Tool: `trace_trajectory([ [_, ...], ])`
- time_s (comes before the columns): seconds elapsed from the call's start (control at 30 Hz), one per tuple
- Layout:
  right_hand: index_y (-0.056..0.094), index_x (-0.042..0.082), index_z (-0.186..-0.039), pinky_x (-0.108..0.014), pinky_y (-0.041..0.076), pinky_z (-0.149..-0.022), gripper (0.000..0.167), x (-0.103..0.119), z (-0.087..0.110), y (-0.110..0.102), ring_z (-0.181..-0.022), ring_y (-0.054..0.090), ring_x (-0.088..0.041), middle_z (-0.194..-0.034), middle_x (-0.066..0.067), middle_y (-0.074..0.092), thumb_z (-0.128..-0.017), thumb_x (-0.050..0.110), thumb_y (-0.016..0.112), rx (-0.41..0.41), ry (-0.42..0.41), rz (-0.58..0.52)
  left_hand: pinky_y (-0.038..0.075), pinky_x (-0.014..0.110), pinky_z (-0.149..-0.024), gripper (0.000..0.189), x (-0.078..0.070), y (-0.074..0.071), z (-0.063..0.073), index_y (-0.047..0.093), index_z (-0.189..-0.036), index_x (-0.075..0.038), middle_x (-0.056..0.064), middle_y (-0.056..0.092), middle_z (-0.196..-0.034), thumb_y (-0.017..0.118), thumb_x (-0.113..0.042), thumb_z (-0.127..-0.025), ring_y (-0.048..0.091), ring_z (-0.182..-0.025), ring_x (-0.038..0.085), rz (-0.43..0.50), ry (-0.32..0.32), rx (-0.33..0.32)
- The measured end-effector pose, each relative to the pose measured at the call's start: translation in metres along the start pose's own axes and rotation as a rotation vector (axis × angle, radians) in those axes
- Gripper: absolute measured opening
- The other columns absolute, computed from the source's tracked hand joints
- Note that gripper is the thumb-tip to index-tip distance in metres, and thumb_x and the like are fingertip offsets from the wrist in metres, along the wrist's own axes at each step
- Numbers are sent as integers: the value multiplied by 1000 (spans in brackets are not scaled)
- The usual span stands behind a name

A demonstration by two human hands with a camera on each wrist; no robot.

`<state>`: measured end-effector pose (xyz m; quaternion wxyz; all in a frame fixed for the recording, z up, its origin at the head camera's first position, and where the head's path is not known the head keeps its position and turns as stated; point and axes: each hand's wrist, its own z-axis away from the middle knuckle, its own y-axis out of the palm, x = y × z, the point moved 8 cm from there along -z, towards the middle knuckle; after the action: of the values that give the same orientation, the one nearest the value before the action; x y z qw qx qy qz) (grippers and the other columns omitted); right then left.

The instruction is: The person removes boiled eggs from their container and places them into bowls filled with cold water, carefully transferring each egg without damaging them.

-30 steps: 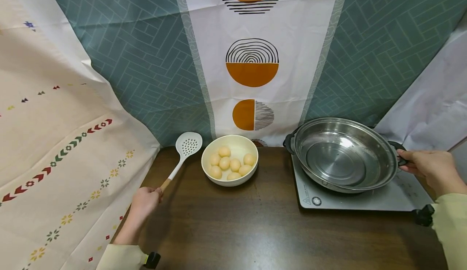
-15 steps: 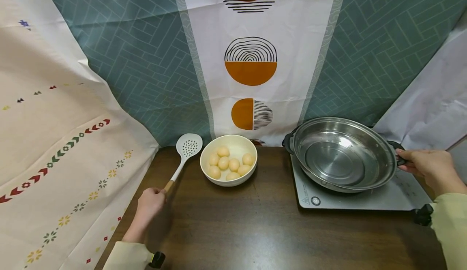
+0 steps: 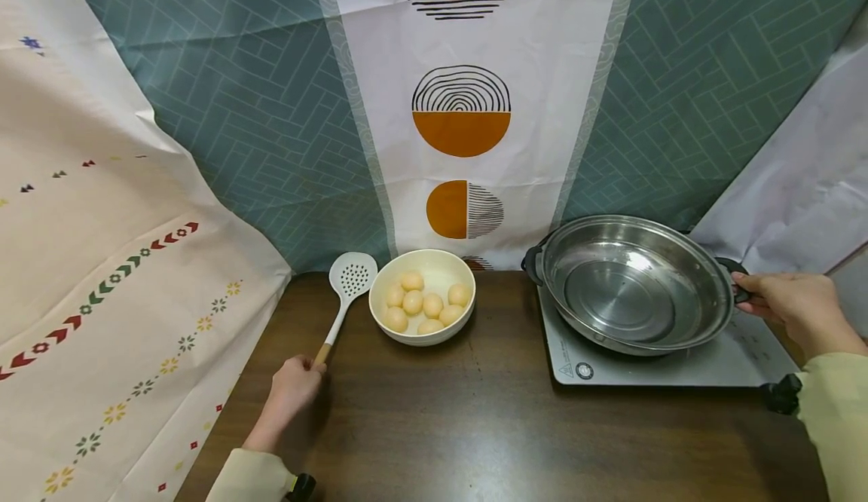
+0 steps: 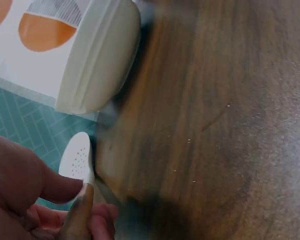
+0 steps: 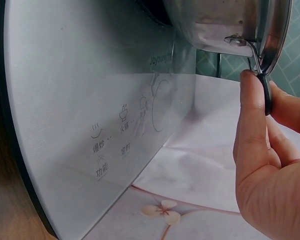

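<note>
In the head view my left hand (image 3: 297,387) grips the wooden handle of a white skimmer (image 3: 353,276), whose perforated head points to the back of the table. The left wrist view shows the thumb pressed along that handle (image 4: 80,212) with fingers curled beneath. Just right of the skimmer stands a cream bowl (image 3: 422,338) with several pale yellow balls (image 3: 413,302) inside. At the right, my right hand (image 3: 795,306) pinches the black side handle (image 5: 267,95) of a wide, empty steel pan (image 3: 617,302) between thumb and fingers.
The pan is over a flat grey induction cooker (image 3: 722,366), its printed controls visible in the right wrist view. A brown wooden table (image 3: 461,419) lies under everything. A patterned teal and white cloth (image 3: 271,110) hangs behind, and a cream cloth (image 3: 122,298) drapes on the left.
My left hand has shifted right and a little nearer to me with the skimmer, whose head is now closer to the bowl. The right hand keeps its hold on the pan handle.
</note>
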<state>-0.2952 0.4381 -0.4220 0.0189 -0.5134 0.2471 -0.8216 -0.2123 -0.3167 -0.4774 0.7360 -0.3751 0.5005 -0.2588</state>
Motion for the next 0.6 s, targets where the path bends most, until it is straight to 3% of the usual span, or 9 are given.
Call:
trace_trajectory([
  [0.17,58,22,-64,-29,56,-63,25,3,-2,-1,-54,66,-8,-57,10,60,-88,30,60,-2,-5,-4,40,30,-49,25,0,2,0,61,-97,2,9,57,-72,58,-21,-88,52,-61,21,-25,-12,-7],
  [0.33,58,15,-76,-30,56,-62,20,5,-5,0,-54,66,-9,-57,9,60,-89,30,59,-17,-7,19,41,30,-47,19,3,4,-2,65,-81,-4,6,58,-62,66,-22,-82,53,-53,19,-20,-24,-28],
  [0.6,55,13,-88,-29,56,-63,19,4,-6,1,-54,64,-7,-57,12,58,-88,31,61,-26,1,-4,40,30,-47,19,3,10,-4,63,-76,-6,4,59,-62,72,-23,-76,53,-54,18,-51,-2,-59],
])
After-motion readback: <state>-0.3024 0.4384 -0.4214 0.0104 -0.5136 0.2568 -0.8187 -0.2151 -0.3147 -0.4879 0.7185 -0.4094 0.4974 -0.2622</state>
